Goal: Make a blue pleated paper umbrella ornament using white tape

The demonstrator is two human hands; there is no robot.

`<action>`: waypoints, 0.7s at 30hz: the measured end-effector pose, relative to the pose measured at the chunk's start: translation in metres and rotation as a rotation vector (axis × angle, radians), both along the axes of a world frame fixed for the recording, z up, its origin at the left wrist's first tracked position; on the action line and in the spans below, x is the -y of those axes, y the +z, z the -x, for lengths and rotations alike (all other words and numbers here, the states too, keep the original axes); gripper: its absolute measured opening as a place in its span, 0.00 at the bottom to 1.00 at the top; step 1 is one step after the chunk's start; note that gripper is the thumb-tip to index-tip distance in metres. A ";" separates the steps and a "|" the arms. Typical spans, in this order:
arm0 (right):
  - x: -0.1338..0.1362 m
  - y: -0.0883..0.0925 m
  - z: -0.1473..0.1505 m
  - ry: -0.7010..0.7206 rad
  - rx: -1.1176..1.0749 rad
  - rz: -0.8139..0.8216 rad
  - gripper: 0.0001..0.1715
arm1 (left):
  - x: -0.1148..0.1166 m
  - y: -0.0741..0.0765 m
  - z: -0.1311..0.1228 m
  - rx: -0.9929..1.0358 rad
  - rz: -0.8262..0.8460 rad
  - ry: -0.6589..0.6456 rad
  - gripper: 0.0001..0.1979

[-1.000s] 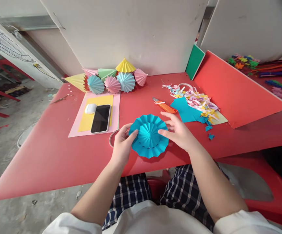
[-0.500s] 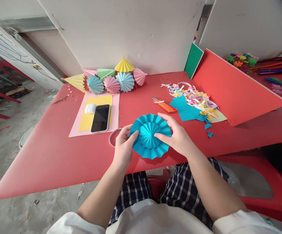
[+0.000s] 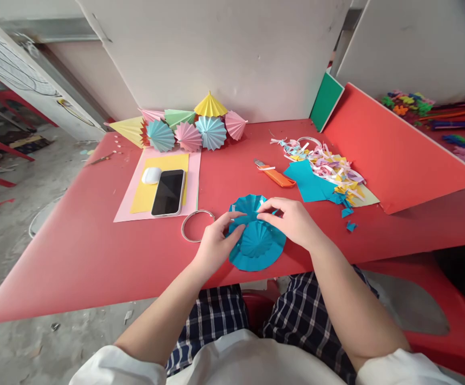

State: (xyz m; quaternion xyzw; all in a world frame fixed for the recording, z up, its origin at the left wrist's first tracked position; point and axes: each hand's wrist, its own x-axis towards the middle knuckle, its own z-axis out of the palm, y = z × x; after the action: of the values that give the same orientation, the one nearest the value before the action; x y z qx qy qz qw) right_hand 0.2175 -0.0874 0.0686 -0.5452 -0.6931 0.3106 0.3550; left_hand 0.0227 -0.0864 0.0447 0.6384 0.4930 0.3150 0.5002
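Observation:
A blue pleated paper disc (image 3: 257, 243) is in front of me, close to the table's near edge. Folds radiate from its middle, and its outer rim is flatter at the bottom. Small whitish bits, perhaps tape, show near its upper edge. My left hand (image 3: 221, 235) is on the disc's upper left, thumb and fingers closed on the paper. On the upper right, my right hand (image 3: 290, 220) pinches with thumb and forefinger, its fingertips close to those of the left. Exactly which fold lies between the fingers is hidden.
Left of the disc lie a tape ring (image 3: 184, 231), a phone (image 3: 168, 192) and a white earbud case (image 3: 151, 175). Pleated paper umbrellas (image 3: 188, 136) stand behind. An orange utility knife (image 3: 276, 175), blue paper (image 3: 306, 182), scraps (image 3: 332, 166) and a red board (image 3: 396, 155) are on the right.
The blue disc has been turned, its raised centre no longer facing me, and moved slightly nearer. Both hands have shifted from its sides to its upper part, fingers closer together. The tape ring is uncovered.

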 end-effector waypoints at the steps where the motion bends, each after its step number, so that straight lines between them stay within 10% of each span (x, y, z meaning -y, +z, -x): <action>1: -0.001 -0.001 -0.002 -0.017 -0.001 0.008 0.06 | -0.001 0.002 0.003 -0.014 -0.010 -0.005 0.15; 8: -0.023 0.004 -0.012 -0.035 -0.002 0.136 0.10 | -0.040 0.006 0.021 -0.060 -0.225 0.263 0.14; 14: -0.020 0.013 -0.019 0.049 -0.060 0.234 0.12 | -0.052 -0.015 0.017 -0.094 -0.040 0.070 0.20; 21: -0.009 0.037 -0.040 -0.098 -0.268 0.116 0.12 | -0.056 0.003 0.013 -0.133 -0.087 -0.048 0.20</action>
State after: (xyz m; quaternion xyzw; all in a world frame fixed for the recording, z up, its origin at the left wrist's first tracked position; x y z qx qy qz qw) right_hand 0.2574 -0.0786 0.1053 -0.5516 -0.5927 0.4024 0.4271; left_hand 0.0099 -0.0303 0.0476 0.6907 0.4956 0.2811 0.4453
